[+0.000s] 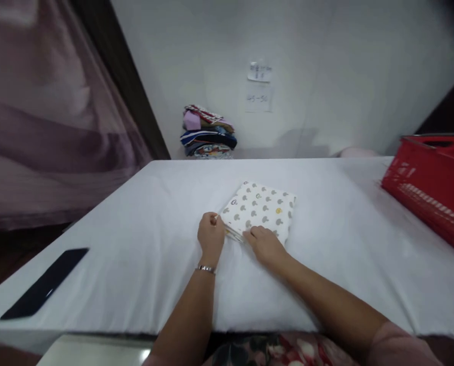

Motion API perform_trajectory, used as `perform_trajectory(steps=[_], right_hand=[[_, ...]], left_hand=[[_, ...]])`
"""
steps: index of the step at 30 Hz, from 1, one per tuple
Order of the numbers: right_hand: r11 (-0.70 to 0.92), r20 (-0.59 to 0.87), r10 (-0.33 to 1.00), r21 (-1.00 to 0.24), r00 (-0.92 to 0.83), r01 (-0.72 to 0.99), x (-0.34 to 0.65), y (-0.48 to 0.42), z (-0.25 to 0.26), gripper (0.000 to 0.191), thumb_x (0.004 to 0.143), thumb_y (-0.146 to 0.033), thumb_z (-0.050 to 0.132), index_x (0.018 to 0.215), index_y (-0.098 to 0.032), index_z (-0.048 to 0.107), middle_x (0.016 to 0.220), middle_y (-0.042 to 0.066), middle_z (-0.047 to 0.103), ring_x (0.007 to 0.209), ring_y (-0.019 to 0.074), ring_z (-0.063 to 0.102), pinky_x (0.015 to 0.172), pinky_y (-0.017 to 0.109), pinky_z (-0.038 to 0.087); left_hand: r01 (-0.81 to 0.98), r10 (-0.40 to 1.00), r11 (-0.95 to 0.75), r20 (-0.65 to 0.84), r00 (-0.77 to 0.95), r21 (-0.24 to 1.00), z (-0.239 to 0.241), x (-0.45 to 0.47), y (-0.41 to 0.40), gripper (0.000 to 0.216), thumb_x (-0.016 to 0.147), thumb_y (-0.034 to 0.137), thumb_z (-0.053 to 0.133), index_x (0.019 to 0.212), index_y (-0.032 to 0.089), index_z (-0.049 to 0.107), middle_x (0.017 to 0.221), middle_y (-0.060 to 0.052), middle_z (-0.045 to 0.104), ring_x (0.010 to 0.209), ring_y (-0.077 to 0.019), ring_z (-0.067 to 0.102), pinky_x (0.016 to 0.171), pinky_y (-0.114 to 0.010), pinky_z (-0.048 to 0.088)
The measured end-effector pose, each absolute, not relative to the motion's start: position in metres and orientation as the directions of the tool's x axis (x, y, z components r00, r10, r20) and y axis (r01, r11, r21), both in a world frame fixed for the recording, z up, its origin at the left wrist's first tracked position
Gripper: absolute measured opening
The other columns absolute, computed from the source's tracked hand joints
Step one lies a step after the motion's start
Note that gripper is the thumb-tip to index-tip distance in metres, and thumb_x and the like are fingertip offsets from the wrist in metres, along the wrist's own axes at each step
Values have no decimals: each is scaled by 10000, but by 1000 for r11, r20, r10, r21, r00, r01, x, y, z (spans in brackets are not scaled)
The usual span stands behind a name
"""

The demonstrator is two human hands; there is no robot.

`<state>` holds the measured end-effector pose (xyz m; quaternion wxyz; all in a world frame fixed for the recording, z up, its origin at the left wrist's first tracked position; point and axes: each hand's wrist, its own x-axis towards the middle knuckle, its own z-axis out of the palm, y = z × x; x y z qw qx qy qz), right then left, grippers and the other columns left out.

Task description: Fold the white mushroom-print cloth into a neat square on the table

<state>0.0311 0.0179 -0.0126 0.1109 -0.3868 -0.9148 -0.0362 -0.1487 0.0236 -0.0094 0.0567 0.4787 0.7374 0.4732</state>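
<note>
A folded white cloth (259, 206) lies on the white-covered table, printed with grey mushroom-like shapes and a few in yellow or outline. At its left corner, my left hand (210, 235) is closed, with thumb and fingers pinching the edge. A metal bracelet (206, 269) circles that wrist. My right hand (267, 246) is on the near side of the cloth, fingers bent over its front edge and partly on top. Between the two hands the layered edge shows a bit of yellow. The right hand's thumb is partly hidden.
A stack of folded clothes (209, 132) stands beyond the far table edge, against the wall. The red basket (432, 183) is at the right. On the table's left lies a dark flat rectangular item (46, 284). Paper notes (259, 96) hang on the wall; a pinkish curtain (51, 117) hangs left.
</note>
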Motion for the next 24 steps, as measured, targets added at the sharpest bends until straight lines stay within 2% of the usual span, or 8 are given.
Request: perform_trajectory(steps=[2,4,6,9,13,15,18,24], right_hand=[[702,232,699,-39,-677,711,30,17,-10,215,914,-150,433,1074,-174,575,922,75,564,832,198,478,677,314,363],[707,241,694,-49,-679,706,29,17,-8,223,941,-188,401,1080,-160,573,930,80,562,838,198,477,683,321,368],[713,249,687,-45,-683,700,29,18,-8,248,950,-201,384,1104,-143,569,953,91,565,856,207,481,691,332,380],[714,266,682,-41,-681,699,29,16,-12,276,947,-180,375,1143,-117,558,983,112,569,889,221,491,714,352,402],[716,321,675,-65,-665,695,36,2,-22,319,931,-139,379,1217,-103,518,1042,144,583,972,238,507,796,394,427],[725,358,660,-72,-660,685,42,-9,-30,350,920,-131,395,1253,-108,502,1177,176,566,1076,251,497,883,427,416],[737,395,639,-69,-660,672,51,-24,-43,374,924,-171,406,1284,-135,502,1390,197,443,1257,274,414,1012,482,348],[738,357,652,-97,-669,668,55,-32,-50,339,915,-204,445,1233,-168,558,1462,186,362,1353,291,315,1074,510,301]], left_hand=[[771,755,-104,554,-351,629,-8,-138,23,177,839,270,455,941,195,578,877,-57,636,876,-194,593,825,-327,452],[817,747,-284,650,-139,501,-6,-126,25,200,858,253,434,964,186,590,996,-86,640,1025,-208,568,945,-358,417],[825,751,-387,660,23,412,-5,-118,29,227,873,250,420,991,186,603,1100,-97,630,1146,-216,521,1015,-377,378],[865,807,-393,567,162,312,-8,-115,38,276,876,260,428,1065,179,612,1242,-104,588,1274,-252,427,1073,-433,316],[929,892,-301,410,193,217,-17,-121,44,342,890,288,410,1146,175,606,1321,-111,548,1309,-288,391,1099,-488,254],[937,896,-294,395,201,190,-20,-123,43,365,905,299,385,1173,172,598,1339,-110,535,1319,-286,379,1109,-483,236],[939,896,-297,392,211,174,-23,-123,41,387,912,306,371,1205,165,582,1362,-108,515,1329,-285,364,1112,-484,229],[952,925,-247,337,176,179,-12,-115,43,405,894,318,418,1225,142,571,1385,-138,483,1334,-306,354,1106,-507,224]])
